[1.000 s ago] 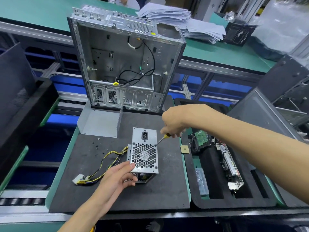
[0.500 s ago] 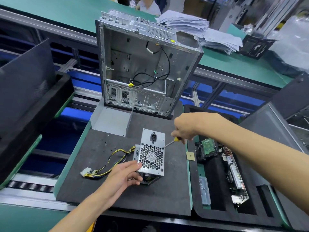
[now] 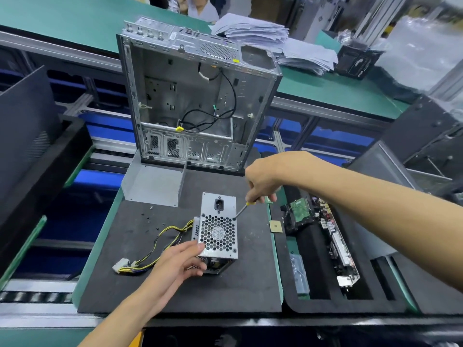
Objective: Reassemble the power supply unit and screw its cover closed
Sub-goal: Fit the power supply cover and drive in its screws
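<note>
Head view: power supply unit (image 3: 218, 234) stood mid-desk (image 3: 240, 284), fan grille up. Right hand (image 3: 260, 182), grip curled round screwdriver (image 3: 242, 209), shaft slanting down-left, tip on grille's far-right corner screw. Left hand (image 3: 179, 264), fingers wrapped on near-left corner, steadied it.

Power supply unit (image 3: 218, 231) on mat (image 3: 175, 291), before computer case (image 3: 198, 96).
</note>
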`<action>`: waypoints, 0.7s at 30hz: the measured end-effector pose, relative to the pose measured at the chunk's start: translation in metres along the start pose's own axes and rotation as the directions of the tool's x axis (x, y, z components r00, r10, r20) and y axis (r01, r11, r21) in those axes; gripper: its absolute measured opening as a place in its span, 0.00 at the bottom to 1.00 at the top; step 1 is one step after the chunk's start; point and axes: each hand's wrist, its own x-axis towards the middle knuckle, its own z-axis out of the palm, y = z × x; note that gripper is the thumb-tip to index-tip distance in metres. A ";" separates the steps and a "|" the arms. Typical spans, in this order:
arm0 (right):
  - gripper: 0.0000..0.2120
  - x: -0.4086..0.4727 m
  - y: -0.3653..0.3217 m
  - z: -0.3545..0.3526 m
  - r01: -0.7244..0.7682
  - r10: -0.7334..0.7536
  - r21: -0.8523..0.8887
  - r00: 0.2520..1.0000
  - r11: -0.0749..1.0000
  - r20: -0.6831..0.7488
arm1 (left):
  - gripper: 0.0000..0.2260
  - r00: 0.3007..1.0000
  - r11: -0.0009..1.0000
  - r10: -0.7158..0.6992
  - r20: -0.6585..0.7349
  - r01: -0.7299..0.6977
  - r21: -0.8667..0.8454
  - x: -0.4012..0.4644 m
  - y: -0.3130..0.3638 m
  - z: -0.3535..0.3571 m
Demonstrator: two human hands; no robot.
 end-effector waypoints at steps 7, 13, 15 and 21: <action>0.13 -0.005 0.000 -0.001 0.015 -0.027 -0.112 0.994 0.994 -0.105 | 0.20 1.000 1.000 -0.004 0.018 0.004 0.009 0.000 0.002 -0.002; 0.20 0.001 0.000 -0.002 0.029 -0.032 -0.052 0.998 0.998 -0.054 | 0.15 1.000 1.000 -0.001 0.026 0.000 0.019 -0.002 0.005 0.000; 0.21 0.003 0.001 0.002 0.024 -0.028 -0.058 0.997 0.998 -0.077 | 0.15 1.000 1.000 0.000 0.015 0.000 0.016 -0.002 0.005 0.000; 0.16 0.001 0.002 0.003 -0.001 0.002 0.011 0.999 1.000 -0.045 | 0.16 1.000 1.000 0.003 0.004 -0.003 0.013 -0.002 0.005 0.003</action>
